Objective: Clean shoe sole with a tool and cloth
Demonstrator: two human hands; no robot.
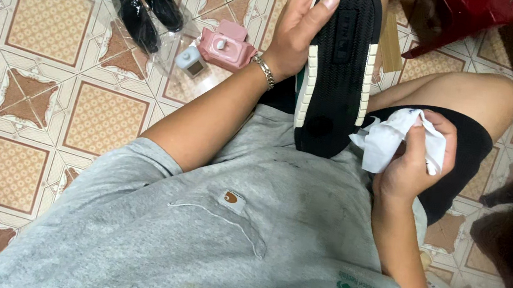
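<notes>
- The person sits over a tiled floor (42,100), gray shirt and black shorts, one bare knee raised at the right.
- The left hand (299,30) is wrapped around a shoe (341,62), thumb pressed flat on the sole near the toe, fingers hidden behind it. A metal bracelet (265,72) sits on that wrist.
- The shoe is held up over the lap, black ridged sole turned toward the person's face, with a cream edge down both sides and the heel end lowest, near the shirt.
- The right hand (418,157) is closed on a crumpled white cloth (387,139), bunched between thumb and fingers. The cloth hangs just beside the heel end of the sole; I cannot tell whether it touches.
- On the floor to the left lies a pair of black shoes (142,4) inside a clear plastic bag.
- Just beside that bag stand a small pink box (227,46) and a little white bottle (191,61).
- A dark red stool (468,17) stands at the top right.
</notes>
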